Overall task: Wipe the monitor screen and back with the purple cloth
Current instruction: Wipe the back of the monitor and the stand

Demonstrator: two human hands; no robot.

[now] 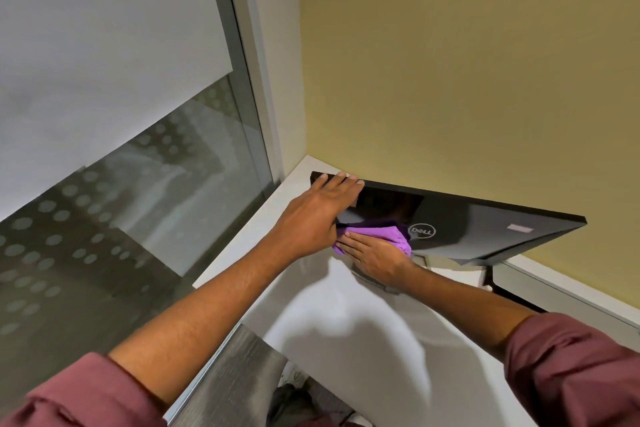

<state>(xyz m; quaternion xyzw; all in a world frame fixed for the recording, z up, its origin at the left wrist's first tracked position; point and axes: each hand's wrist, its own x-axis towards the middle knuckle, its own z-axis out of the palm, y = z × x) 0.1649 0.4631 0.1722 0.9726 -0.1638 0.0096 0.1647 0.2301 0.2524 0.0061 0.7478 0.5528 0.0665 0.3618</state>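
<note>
While left hand [317, 215] grips monitor [467, 225] top edge, right hand [372, 255] flat, pressing purple cloth [381, 236] on its back

Monitor [485, 232] back glossy black plastic, purple cloth [377, 234] soft w/ nubby weave

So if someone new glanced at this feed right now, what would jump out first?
The purple cloth, pressed flat by the right hand against the back of the black monitor, just left of its logo. Next, the left hand gripping the monitor's top left corner, in the nook between window and yellow wall.
</note>
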